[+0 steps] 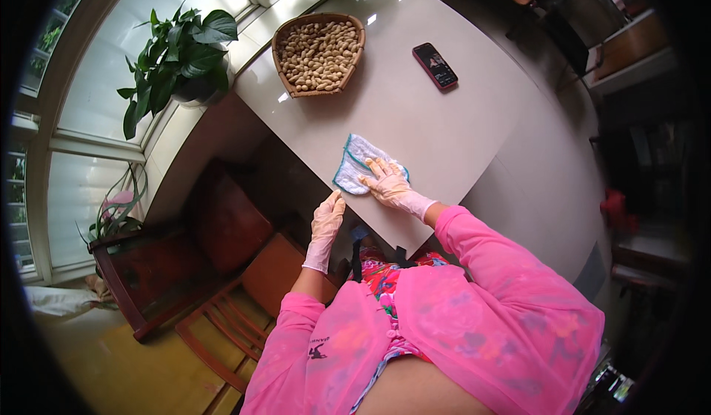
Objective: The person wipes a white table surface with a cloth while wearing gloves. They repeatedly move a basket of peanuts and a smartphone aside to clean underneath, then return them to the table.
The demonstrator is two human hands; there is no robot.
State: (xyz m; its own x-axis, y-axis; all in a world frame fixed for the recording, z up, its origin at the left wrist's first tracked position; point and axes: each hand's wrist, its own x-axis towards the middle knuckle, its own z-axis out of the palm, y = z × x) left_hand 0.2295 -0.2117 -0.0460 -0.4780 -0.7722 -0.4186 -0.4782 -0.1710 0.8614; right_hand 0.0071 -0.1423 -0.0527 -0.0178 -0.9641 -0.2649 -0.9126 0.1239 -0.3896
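A white cloth (363,159) with green edging lies partly bunched on the pale tabletop (452,141), close to its near left edge. My right hand (391,188), in a thin pale glove, rests on the cloth with fingers stretched out flat across it. My left hand (326,219) wears a similar glove and is beside the table's edge, left of the cloth. Its fingers point toward the tabletop, loosely extended and near each other, with nothing visible in them. Pink sleeves cover most of both arms.
A woven basket (318,56) of peanuts stands at the far left of the table, and a phone (435,65) lies right of it. Potted leafy plants (181,63) line the windowsill. Wooden chairs (226,215) stand left of the table.
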